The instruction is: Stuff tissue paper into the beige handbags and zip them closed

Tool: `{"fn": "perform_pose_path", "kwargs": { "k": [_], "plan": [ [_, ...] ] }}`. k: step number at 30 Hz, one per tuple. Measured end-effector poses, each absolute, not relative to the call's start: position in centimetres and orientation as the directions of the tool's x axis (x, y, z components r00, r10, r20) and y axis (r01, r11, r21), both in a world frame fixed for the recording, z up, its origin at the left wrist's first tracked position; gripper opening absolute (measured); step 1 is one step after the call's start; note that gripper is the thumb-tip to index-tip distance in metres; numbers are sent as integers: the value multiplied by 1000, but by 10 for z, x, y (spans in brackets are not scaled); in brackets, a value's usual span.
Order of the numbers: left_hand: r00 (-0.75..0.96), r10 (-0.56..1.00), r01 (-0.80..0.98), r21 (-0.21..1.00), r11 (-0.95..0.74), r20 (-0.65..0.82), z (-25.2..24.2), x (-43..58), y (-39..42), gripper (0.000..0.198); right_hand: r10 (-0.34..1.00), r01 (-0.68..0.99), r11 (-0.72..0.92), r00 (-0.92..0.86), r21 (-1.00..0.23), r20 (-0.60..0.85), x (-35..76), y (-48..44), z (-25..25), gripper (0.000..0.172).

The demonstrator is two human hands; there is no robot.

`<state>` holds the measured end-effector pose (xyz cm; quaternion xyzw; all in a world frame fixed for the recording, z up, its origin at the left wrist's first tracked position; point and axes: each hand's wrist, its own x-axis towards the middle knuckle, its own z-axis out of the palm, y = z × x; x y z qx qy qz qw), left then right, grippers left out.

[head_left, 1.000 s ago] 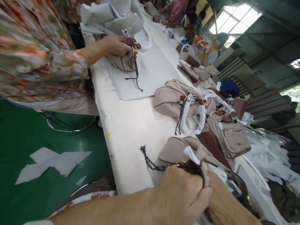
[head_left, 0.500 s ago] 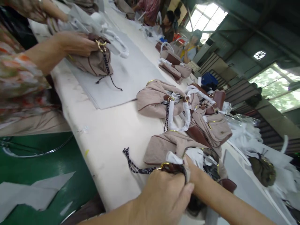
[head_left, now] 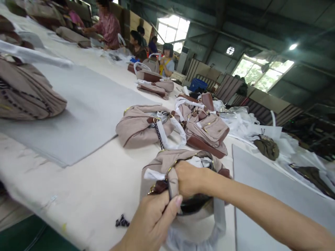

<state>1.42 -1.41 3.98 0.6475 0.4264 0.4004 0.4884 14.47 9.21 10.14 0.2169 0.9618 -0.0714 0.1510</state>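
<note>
A beige handbag [head_left: 154, 167] with brown trim and a gold zip stands with its mouth open on the white table in front of me. My left hand [head_left: 154, 212] grips the bag's near-left rim, thumb over the edge. Inside the mouth is my right hand [head_left: 187, 179], its fingers hidden by the bag wall. White paper stuffing [head_left: 200, 161] shows beyond the wrist. A white-wrapped handle [head_left: 220, 216] hangs down on the near side. The knotted end of a black-and-white cord [head_left: 122, 221] lies left of my left hand.
More beige handbags [head_left: 145, 127] lie just beyond, some heaped with a bag [head_left: 206, 132] at right. Grey sheets [head_left: 86, 104] cover the table at left, and another sheet [head_left: 272, 195] lies at right. Clear plastic and dark pouches [head_left: 267, 146] line the right edge. People work farther back.
The view has swung right, and the neighbour's arms have left it. My right hand now shows inside the bag's mouth, which has turned more towards me. My left hand still grips the rim.
</note>
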Motion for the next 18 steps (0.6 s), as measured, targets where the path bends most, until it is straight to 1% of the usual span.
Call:
{"fn": "perform_pose_path", "kwargs": {
  "k": [2,4,5,6,7,9,11,12,13,14,15,16,17,18],
  "plan": [
    [282,959,166,984,-62,13,36,1,-15,50,434,471,874,-867,-120,-244,164,78,116,18],
    [239,968,167,985,40,-80,33,-12,-14,53,525,535,828,-845,-169,-99,189,57,129,18],
    [240,964,171,982,75,-116,34,-18,-13,55,560,559,806,-827,-196,-54,202,45,133,16],
    [255,957,177,980,95,-139,36,-23,-11,56,581,575,789,-813,-217,-39,214,34,135,16],
    [272,951,186,977,101,-150,41,-28,-9,57,592,586,778,-805,-228,-46,225,23,135,20],
    [260,960,218,975,46,-103,57,-35,-4,56,587,589,776,-805,-224,-82,239,5,130,27],
    [227,972,292,949,-122,55,80,-37,3,52,611,620,764,-784,-179,-109,244,-4,122,30],
    [247,955,349,905,-243,161,92,-35,7,48,635,646,749,-763,-146,-120,244,-6,119,31],
    [309,914,408,832,-376,262,104,-31,12,44,658,671,733,-741,-114,-132,243,-5,116,32],
    [405,853,457,736,-500,328,115,-26,18,38,685,699,710,-713,-82,-150,242,-3,115,32],
    [527,781,494,626,-603,337,123,-19,25,33,714,731,680,-678,-54,-174,240,0,114,33],
    [644,711,526,510,-680,283,129,-12,33,28,746,767,642,-632,-28,-212,240,5,114,33],
    [731,659,563,390,-729,176,133,-5,41,24,775,801,598,-578,0,-256,240,9,115,31],
    [777,629,599,259,-758,43,134,2,50,24,802,834,551,-518,31,-298,240,14,116,27]
  ]
}}
